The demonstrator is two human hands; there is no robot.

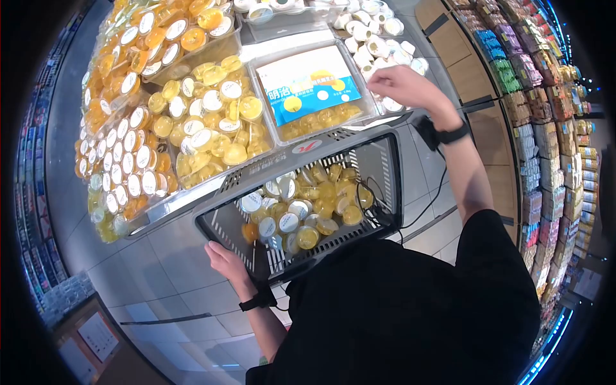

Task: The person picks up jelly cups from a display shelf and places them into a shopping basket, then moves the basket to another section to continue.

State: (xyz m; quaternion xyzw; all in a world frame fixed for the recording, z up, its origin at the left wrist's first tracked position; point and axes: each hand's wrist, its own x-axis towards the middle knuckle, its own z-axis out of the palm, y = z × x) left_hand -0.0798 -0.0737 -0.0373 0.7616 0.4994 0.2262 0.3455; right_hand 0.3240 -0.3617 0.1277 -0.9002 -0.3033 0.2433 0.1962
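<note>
My left hand point(224, 258) grips the near left corner of a black and grey shopping basket point(375, 160), which holds several yellow jelly cups point(308, 236) with white lids. The basket is pressed against the front of a display stand. My right hand point(404, 86) reaches over the stand's right side, fingers curled, at the edge of a bin of small white cups point(369, 42). What the fingers enclose is hidden. Both wrists carry black bands, and a black cable point(430, 199) runs down from the right one.
The stand holds clear bins: orange cups point(154, 38) at the far left, yellow cups point(205, 122) in the middle, and a bin with a blue and white label card point(308, 83). Shelves of packaged goods point(545, 128) line the aisle on the right. The floor is grey tile.
</note>
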